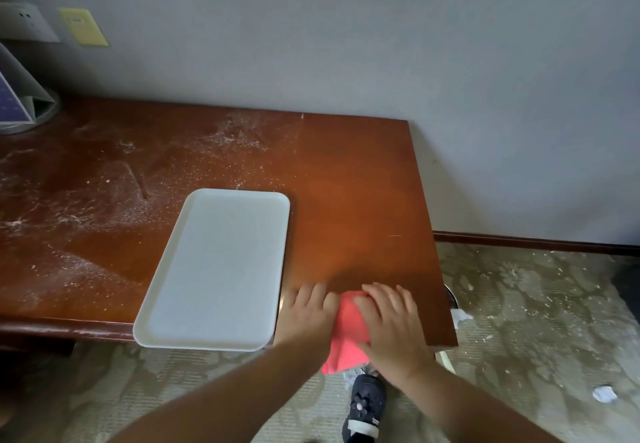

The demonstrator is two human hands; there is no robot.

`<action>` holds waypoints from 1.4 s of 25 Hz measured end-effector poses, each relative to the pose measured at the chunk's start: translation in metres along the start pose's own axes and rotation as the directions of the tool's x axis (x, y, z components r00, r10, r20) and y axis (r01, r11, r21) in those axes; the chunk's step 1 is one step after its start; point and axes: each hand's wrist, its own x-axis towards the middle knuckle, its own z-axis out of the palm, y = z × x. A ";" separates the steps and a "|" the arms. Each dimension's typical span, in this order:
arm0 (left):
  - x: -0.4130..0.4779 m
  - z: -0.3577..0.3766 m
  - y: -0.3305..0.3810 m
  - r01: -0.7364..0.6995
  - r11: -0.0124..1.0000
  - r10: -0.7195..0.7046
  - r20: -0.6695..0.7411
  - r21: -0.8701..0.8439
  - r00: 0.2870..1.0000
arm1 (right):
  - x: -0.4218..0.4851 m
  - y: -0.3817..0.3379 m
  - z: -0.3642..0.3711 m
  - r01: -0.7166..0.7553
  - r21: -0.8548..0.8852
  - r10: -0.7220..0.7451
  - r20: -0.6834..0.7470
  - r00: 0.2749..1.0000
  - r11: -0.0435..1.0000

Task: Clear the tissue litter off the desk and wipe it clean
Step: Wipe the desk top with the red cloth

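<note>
Left hand [307,314] beside, right hand [391,321] atop pink cloth [348,333], desk [346,183] front edge

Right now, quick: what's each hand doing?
Left hand: open, flat on the desk, against the edge of the red cloth.
Right hand: open, pressing flat on the red cloth.

A white tray [214,269] lies right of a folded card stand [15,98].
</note>
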 end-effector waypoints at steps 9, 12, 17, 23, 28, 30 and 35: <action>-0.032 0.049 0.023 0.211 0.914 -0.247 -0.065 -0.347 0.967 | -0.009 0.018 0.046 0.149 0.067 -0.144 -0.081 0.986 0.987; -0.013 0.055 0.020 0.197 0.919 -0.271 -0.184 -0.342 0.945 | 0.005 0.018 0.045 0.140 0.088 -0.130 -0.116 0.985 0.986; 0.005 0.062 0.014 0.165 0.930 -0.253 -0.245 -0.330 0.936 | 0.018 0.028 0.043 0.178 0.117 -0.166 -0.108 0.980 0.977; 0.093 0.059 -0.021 0.313 0.923 -0.369 -0.280 -0.224 0.886 | 0.104 0.051 0.048 0.070 -0.005 -0.070 -0.047 0.996 0.998; 0.159 0.064 -0.045 0.266 0.957 -0.288 -0.265 -0.114 0.920 | 0.153 0.067 0.061 -0.098 0.017 0.098 -0.051 0.994 0.995; 0.179 0.064 -0.055 0.255 0.958 -0.281 -0.256 -0.132 0.925 | 0.172 0.076 0.065 -0.091 0.046 0.094 -0.076 0.993 0.995; 0.233 0.062 -0.075 0.293 0.935 -0.327 -0.162 -0.200 0.931 | 0.225 0.100 0.075 -0.048 0.047 0.053 -0.092 0.994 0.998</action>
